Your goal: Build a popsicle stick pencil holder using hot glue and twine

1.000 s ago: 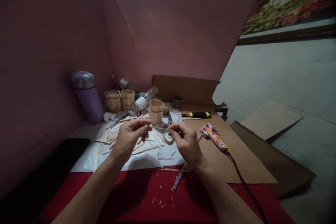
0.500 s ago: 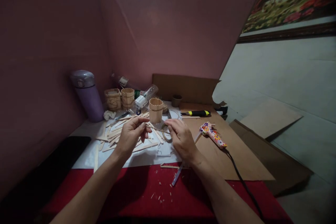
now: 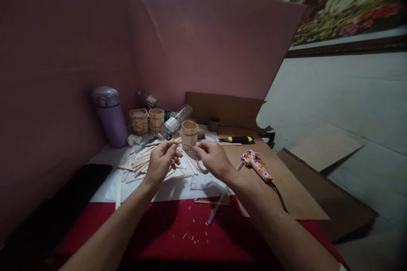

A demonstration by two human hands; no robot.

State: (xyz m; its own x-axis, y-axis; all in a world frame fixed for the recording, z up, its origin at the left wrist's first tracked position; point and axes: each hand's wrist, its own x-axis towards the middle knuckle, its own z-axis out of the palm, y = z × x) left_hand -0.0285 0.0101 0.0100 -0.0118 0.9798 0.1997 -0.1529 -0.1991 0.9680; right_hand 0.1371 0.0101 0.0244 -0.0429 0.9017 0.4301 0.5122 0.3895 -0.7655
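Dim tabletop (image 3: 165,237), pink backdrop | left hand (image 3: 163,161) and right hand (image 3: 212,159) each pinched one end of thin strand (image 3: 189,148) | stick cup (image 3: 189,134) just behind at 12 o'clock | risk: hard tug could tip cup

- The right hand (image 3: 212,160) has moved left and away from the body, and now sits just beside the popsicle-stick cup (image 3: 189,134).
- Its fingers (image 3: 197,149), flat half a second ago, now pinch a thin strand (image 3: 187,147).
- The left hand (image 3: 162,161) is slightly higher, and the gap between the hands is narrower.
- The twine loop (image 3: 201,166) now shows below the right hand.
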